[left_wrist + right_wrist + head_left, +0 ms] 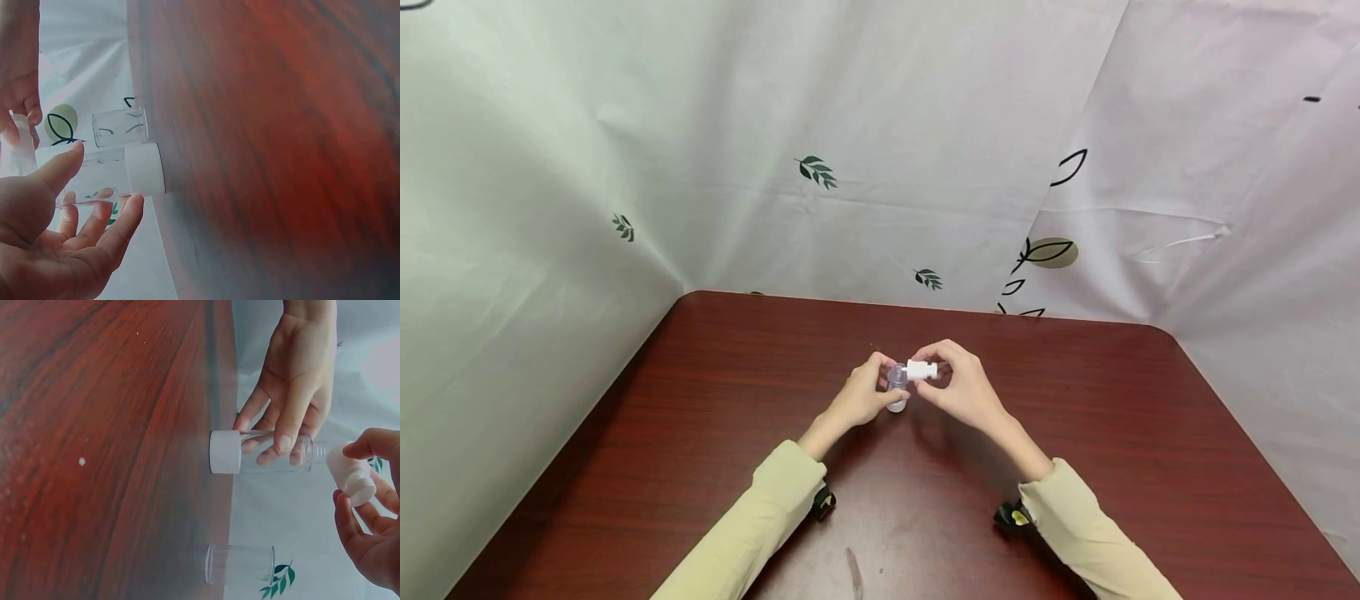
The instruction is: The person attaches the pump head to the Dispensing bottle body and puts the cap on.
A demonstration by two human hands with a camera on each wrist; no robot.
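A clear plastic bottle (269, 464) with a white base (145, 169) stands upright on the table, its narrow neck (320, 452) uncovered at the top. My left hand (859, 398) grips the clear body, thumb on one side and fingers on the other. My right hand (964, 385) pinches a white pump head (921, 370) between thumb and fingers. It is tilted sideways close to the bottle's neck; whether the two touch I cannot tell. Beside the bottle, a clear cylindrical cap (240, 565) rests on the table, also seen in the left wrist view.
The dark red wooden table (737, 358) has rounded far corners. A pale curtain (880, 125) with leaf prints hangs behind it and along the sides. Black wrist cameras (823, 502) sit under both sleeves. A smear (854, 573) marks the near tabletop.
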